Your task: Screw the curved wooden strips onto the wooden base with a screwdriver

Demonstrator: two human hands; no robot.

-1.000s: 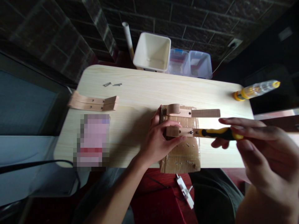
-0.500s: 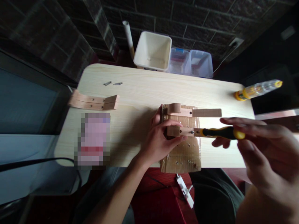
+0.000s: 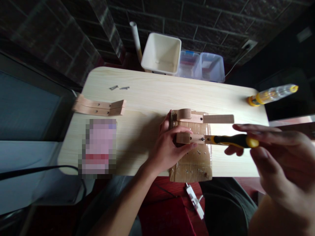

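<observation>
My left hand (image 3: 169, 147) grips a small wooden piece (image 3: 187, 138) over a cardboard sheet (image 3: 194, 162) at the table's front edge. My right hand (image 3: 275, 154) holds a black and yellow screwdriver (image 3: 231, 140) level, its tip at a screw in the end of that wooden piece. A second wooden part (image 3: 204, 118) with a rounded end lies just behind it on the cardboard. Several small screws are scattered on the cardboard.
The light wooden table (image 3: 147, 98) carries a curved pair of wooden strips (image 3: 99, 108) at the left, two screws (image 3: 119, 88) at the back left, and a clear-handled screwdriver (image 3: 272, 94) at the right. A white bin (image 3: 161, 54) and clear boxes (image 3: 201, 67) stand behind.
Almost nothing has moved. My right hand's fingers have shifted slightly on the screwdriver, which stays at the screw. My left hand keeps its grip.
</observation>
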